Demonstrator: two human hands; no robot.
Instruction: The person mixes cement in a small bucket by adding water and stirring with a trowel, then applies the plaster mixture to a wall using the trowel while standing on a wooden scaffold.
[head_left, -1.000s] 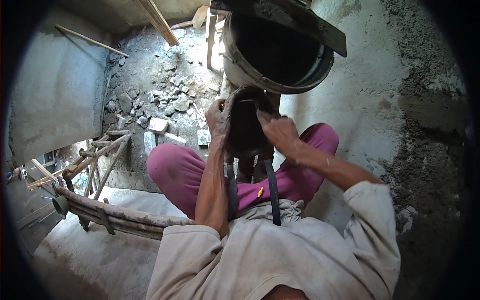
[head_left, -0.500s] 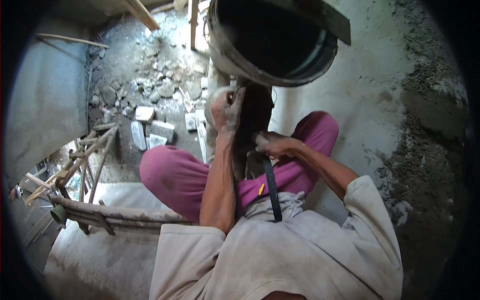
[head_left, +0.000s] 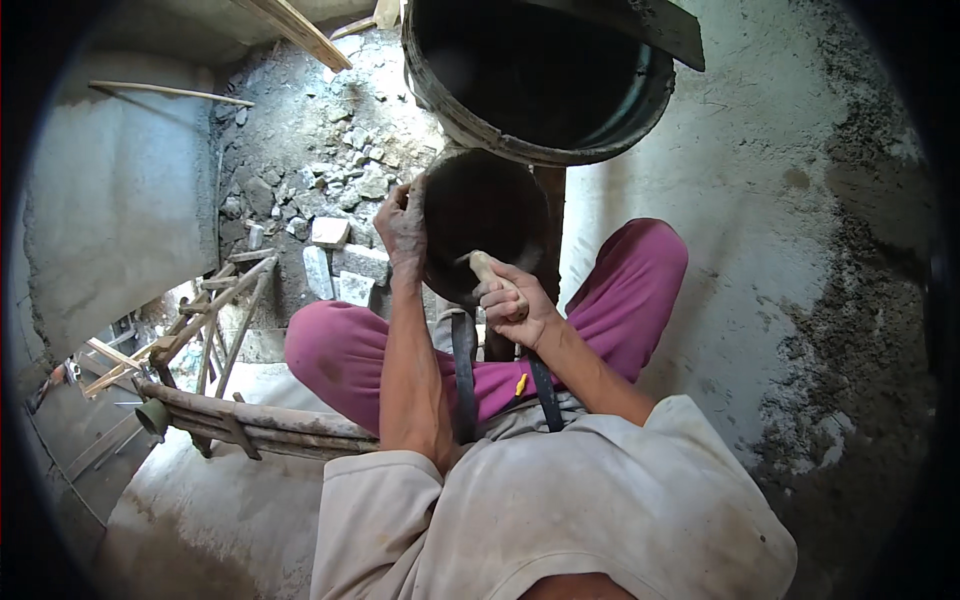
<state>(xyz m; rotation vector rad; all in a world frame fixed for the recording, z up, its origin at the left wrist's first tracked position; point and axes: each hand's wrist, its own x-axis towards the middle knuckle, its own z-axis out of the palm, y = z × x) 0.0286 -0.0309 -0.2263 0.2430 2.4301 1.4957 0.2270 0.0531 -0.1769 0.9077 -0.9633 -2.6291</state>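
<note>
My left hand (head_left: pixel 403 230) is closed on the left rim of a small dark round bucket (head_left: pixel 485 205), tilted so its mouth faces me. In my right hand (head_left: pixel 518 308), the fingers wrap round the pale wooden handle (head_left: pixel 488 268) of a hand tool. A thin bit of metal shows at the handle's far end, at the bucket's near edge; the rest is lost in the dark, so its exact kind is unclear. Just beyond stands a larger bucket (head_left: pixel 460 128) with a dark inside. A flat grey board or blade (head_left: pixel 672 32) lies across its rim.
My bent knees (head_left: pixel 335 345) flank the small bucket. Dark straps (head_left: pixel 464 375) hang at my waist. Broken stones (head_left: pixel 365 182) and pale blocks (head_left: pixel 330 232) lie at the far left below. A pole railing (head_left: pixel 280 425) runs at left; a rough plastered wall (head_left: pixel 720 230) rises at right.
The small bucket has tipped, its mouth now toward me. My left hand has shifted left along with its rim. My right hand has moved left and up to the bucket's near edge with the tool.
</note>
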